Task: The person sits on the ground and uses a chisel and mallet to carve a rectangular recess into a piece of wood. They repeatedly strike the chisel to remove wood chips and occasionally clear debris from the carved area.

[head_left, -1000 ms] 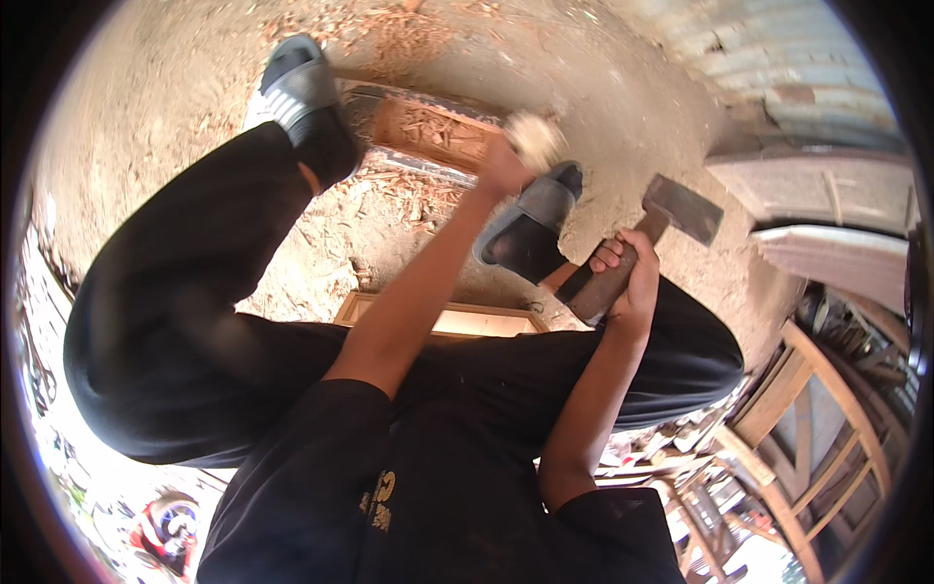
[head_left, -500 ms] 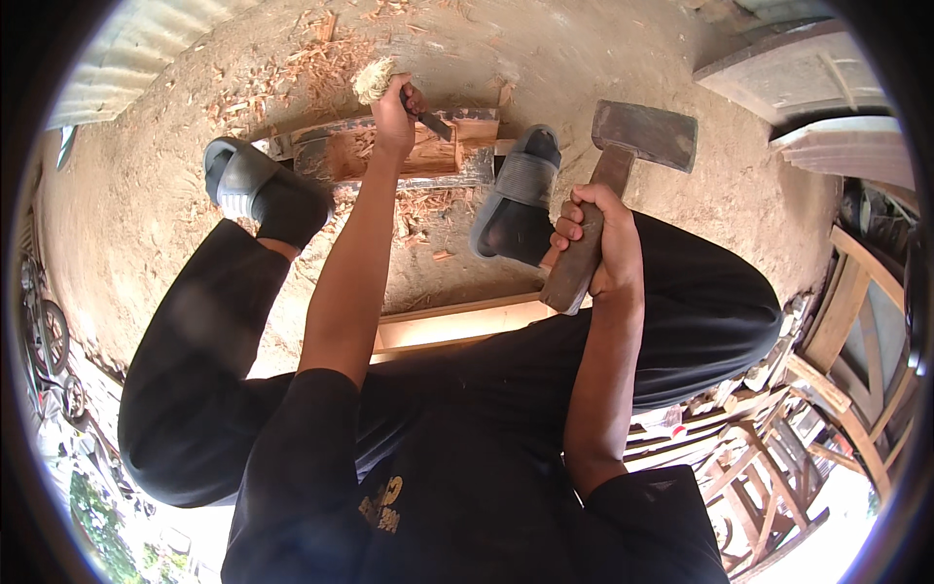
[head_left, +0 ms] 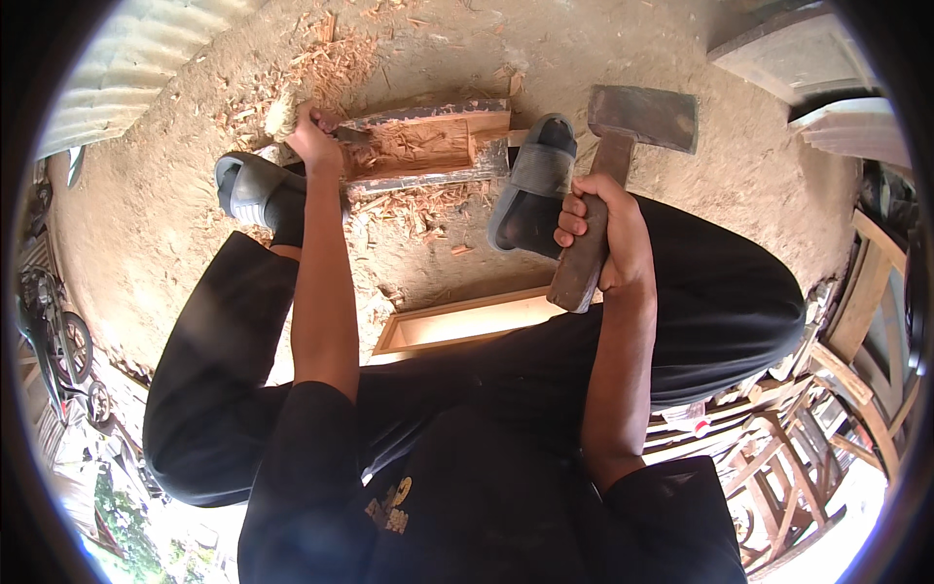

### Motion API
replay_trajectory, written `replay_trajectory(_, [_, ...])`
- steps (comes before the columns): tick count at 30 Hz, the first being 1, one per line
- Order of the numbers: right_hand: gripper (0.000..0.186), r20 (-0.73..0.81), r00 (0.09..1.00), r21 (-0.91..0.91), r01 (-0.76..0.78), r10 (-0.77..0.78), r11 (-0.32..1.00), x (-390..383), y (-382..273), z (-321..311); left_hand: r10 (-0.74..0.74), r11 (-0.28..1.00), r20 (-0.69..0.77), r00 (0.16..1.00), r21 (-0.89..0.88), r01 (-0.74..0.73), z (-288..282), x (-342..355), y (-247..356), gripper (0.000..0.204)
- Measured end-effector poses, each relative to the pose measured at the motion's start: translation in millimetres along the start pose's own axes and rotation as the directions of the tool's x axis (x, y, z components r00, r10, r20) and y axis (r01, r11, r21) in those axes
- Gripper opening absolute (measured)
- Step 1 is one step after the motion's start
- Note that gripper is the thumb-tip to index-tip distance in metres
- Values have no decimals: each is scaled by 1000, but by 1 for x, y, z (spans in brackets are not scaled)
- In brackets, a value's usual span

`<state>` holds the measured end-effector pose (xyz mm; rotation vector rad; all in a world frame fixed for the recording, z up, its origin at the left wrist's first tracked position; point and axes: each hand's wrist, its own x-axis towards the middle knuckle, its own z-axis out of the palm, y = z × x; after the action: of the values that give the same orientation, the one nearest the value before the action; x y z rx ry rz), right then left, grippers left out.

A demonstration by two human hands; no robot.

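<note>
Between my feet lies a block of wood (head_left: 491, 119) with a rectangular hollow cut into it, wood chips loose inside. My left hand (head_left: 316, 139) is closed round a chisel (head_left: 352, 135) with a pale, frayed handle end (head_left: 281, 115). Its dark blade reaches over the left end of the hollow; whether the tip touches the wood I cannot tell. My right hand (head_left: 611, 229) grips the wooden handle of a large mallet (head_left: 642, 119). The blocky mallet head is up, to the right of the wood and apart from the chisel.
Wood chips (head_left: 336, 63) litter the dirt floor around the block. My sandalled feet (head_left: 545, 161) flank it. A wooden frame or box (head_left: 467, 321) lies nearer to me. Corrugated sheet (head_left: 146, 68) stands at the far left, wooden planks (head_left: 861, 292) at the right, a motorcycle (head_left: 63, 341) at the left.
My left hand has moved left with the chisel, from over the middle of the hollow to its left end. The mallet stays raised in my right hand. The view has shifted slightly.
</note>
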<state>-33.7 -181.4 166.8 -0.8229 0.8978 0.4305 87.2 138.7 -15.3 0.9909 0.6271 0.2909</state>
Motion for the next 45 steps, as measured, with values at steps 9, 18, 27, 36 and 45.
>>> replay_trajectory(9, [14,40,999,-55,3,-1,999,-3,5,9,-119,991,188,975,-44,129,51,-48,-50,27])
replay_trajectory(18, [14,56,998,34,-29,27,999,-4,7,5,57,972,74,996,222,-72,2,-17,-22,34])
replay_trajectory(27, [15,106,994,-19,-28,30,999,-5,8,7,-174,983,146,974,-39,182,38,-46,-33,30])
replay_trajectory(36, [16,104,992,-2,-68,68,998,-5,12,7,-100,994,124,987,64,93,12,-45,-59,31])
replay_trajectory(45, [16,156,985,27,-77,72,997,-4,10,2,-79,997,150,985,38,75,-7,-27,1,31])
